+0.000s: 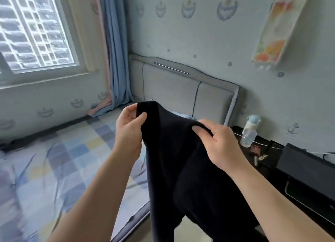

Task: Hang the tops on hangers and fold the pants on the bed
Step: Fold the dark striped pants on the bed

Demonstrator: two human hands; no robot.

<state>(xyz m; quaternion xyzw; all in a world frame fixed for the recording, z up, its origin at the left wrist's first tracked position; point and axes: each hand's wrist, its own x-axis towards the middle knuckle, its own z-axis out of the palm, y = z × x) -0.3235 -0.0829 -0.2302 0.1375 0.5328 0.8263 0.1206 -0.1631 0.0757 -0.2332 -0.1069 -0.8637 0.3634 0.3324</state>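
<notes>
I hold up a black garment (174, 165) in front of me, above the right edge of the bed (59, 162). It hangs down in two long parts, like a pair of pants, though its shape is hard to tell. My left hand (129, 127) pinches its upper left corner between thumb and fingers. My right hand (215, 142) grips the top edge further right, fingers curled over the cloth. The bed has a checked blue, yellow and white sheet. No hanger is in view.
A grey padded headboard (183, 93) stands against the wall. A dark bedside table (290, 171) on the right carries a clear bottle (249, 133) with a blue cap and a black box. A window and blue curtain (116, 60) are at the left.
</notes>
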